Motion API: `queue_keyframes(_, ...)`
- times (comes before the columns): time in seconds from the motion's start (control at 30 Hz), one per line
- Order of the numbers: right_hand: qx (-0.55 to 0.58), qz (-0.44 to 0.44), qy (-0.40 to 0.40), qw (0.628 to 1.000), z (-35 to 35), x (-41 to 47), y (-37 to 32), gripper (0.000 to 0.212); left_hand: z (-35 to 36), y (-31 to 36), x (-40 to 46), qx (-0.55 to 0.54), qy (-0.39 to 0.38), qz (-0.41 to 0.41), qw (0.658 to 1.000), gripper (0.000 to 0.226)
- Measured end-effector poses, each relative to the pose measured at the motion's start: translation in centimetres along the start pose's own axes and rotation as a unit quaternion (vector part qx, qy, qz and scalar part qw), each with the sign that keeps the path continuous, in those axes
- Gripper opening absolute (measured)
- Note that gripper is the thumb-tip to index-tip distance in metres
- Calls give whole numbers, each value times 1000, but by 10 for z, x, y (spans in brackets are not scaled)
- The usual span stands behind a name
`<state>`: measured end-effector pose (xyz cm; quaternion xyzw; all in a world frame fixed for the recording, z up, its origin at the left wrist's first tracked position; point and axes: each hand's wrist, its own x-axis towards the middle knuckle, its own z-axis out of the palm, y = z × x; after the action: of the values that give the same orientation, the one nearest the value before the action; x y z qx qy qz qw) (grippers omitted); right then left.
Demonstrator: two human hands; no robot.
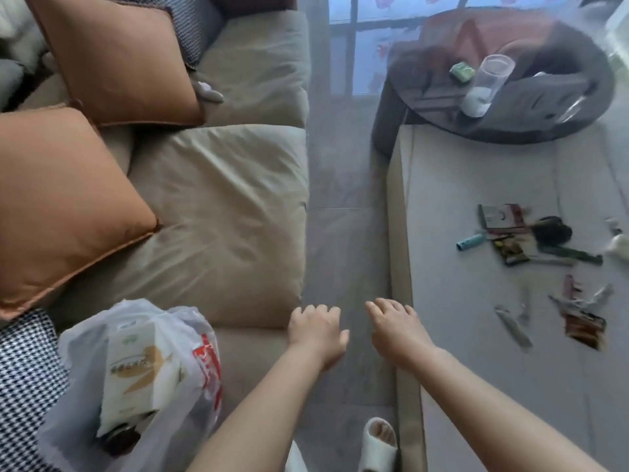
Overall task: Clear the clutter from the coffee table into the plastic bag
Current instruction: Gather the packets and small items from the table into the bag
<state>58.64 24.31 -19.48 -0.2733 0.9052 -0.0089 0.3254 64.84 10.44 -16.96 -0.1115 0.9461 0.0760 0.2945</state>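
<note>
Head view shows a translucent white plastic bag [136,379] left of both empty, loosely curled hands, left [318,330] and right [396,330], holding a cream carton [139,366], while blurred wrappers [544,264] litter the pale coffee table [459,199] rightward.

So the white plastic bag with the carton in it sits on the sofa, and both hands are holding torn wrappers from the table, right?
Not quite. The head view shows both the left hand and the right hand empty, hanging between sofa and table. The white plastic bag with the pale carton does sit on the beige sofa, and the torn wrappers lie on the pale coffee table.
</note>
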Motion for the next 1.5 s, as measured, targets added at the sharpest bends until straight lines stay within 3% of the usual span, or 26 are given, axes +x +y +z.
queue_keyframes(0.6,130,225,3,966,52,-85,250,57,27,257,69,90,-79,191,974,46)
queue_keyframes(0.9,206,312,9,928,74,-99,309,50,45,316,113,138,-112,236,955,46)
queue_keyframes(1.17,264,346,20,900,95,-45,348,49,59,368,204,139,-105,294,940,45)
queue_keyframes(1.5,305,380,84,869,142,48,362,34,107,400,303,214,-83,416,880,53)
